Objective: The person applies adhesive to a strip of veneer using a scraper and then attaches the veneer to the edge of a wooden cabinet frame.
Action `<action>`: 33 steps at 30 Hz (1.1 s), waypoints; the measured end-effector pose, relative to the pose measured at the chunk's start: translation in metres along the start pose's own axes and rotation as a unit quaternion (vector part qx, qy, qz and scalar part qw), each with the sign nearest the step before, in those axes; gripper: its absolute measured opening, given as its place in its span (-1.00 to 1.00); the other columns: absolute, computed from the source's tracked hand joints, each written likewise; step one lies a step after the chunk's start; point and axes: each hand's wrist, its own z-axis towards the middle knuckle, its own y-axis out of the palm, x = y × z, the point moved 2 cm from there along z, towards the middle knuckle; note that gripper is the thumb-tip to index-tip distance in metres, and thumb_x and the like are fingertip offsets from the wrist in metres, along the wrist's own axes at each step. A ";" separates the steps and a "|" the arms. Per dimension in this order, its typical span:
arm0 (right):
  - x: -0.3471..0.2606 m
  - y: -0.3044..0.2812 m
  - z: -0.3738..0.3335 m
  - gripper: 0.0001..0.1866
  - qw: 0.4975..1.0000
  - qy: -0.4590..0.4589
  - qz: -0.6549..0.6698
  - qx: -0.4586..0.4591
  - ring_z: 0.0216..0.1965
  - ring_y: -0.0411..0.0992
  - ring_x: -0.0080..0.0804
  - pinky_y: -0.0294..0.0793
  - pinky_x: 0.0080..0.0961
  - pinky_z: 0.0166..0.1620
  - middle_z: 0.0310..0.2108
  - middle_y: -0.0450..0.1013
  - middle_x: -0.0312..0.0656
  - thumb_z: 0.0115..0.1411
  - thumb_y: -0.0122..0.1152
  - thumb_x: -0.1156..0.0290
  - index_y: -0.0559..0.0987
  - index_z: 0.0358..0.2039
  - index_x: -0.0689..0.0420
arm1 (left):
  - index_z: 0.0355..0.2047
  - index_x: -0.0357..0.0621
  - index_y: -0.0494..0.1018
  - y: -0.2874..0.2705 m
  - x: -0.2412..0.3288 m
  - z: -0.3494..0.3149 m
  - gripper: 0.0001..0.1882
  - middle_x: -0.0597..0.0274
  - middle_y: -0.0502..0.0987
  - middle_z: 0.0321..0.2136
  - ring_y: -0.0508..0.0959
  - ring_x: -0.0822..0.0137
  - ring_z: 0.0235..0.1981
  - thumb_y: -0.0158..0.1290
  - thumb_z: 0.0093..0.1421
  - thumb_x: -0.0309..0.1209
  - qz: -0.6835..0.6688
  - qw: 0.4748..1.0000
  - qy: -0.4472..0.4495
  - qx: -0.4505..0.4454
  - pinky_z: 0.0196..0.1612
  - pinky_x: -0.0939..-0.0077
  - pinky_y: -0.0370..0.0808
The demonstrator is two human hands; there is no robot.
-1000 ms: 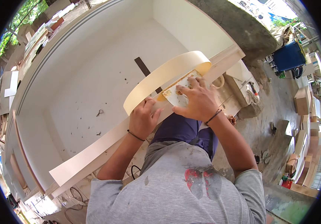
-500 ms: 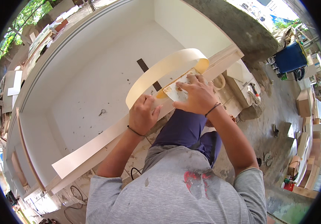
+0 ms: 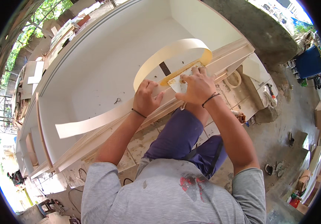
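Note:
A long cream strip of edge banding (image 3: 93, 127) runs along the front edge of a large white cabinet carcass (image 3: 220, 66). Its far part curls up into a loop whose inner face shows yellow-brown glue. My left hand (image 3: 146, 98) closes on the strip near the middle, thumb toward the near side. With my right hand (image 3: 198, 86) I hold a flat whitish spreader (image 3: 178, 84), smeared with brown glue, against the glued stretch under the loop. The spreader's far corner is partly hidden by my fingers. The strip's left end hangs free over the cabinet's inside.
Inside the cabinet lie a dark strip (image 3: 164, 68) and scattered bits of debris. A roll of banding (image 3: 234, 79) rests right of my right hand, near a white board (image 3: 253, 71). A blue bin (image 3: 309, 62) stands far right. Sandals (image 3: 274, 169) lie on the floor.
The strip's left end has lifted off the cabinet's front edge and swung inward. Both hands keep their holds, the spreader still under the loop. The whole view has shifted somewhat.

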 end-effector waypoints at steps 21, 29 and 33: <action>0.007 0.006 -0.010 -0.26 0.999 -0.014 -0.032 0.018 0.28 0.16 0.01 0.15 0.36 0.14 0.14 0.34 0.00 -0.17 0.33 -0.16 0.59 0.07 -0.15 | 0.00 -0.46 0.41 -0.013 -0.002 -0.010 -0.56 -0.30 0.49 -0.04 0.48 -0.19 0.03 0.12 0.17 -0.40 0.023 0.994 0.068 -0.077 0.11 0.12 0.43; 0.015 0.016 -0.009 -0.29 0.998 -0.014 -0.019 0.053 0.28 0.16 0.00 0.17 0.31 0.13 0.14 0.35 0.00 -0.19 0.34 -0.14 0.61 0.03 -0.16 | -0.03 -0.40 0.48 -0.058 -0.026 -0.025 -0.53 -0.18 0.51 -0.12 0.49 -0.13 -0.02 0.18 0.13 -0.30 0.062 0.989 0.032 -0.130 0.06 0.14 0.43; 0.005 0.008 -0.009 -0.27 0.999 0.000 -0.030 0.033 0.29 0.15 -0.02 0.14 0.28 0.17 0.18 0.33 -0.03 -0.17 0.36 -0.17 0.59 0.06 -0.19 | -0.13 -0.34 0.57 -0.045 -0.037 -0.020 -0.50 -0.03 0.50 -0.28 0.50 -0.02 -0.15 0.28 0.04 -0.18 0.067 0.993 -0.008 -0.100 -0.08 0.20 0.44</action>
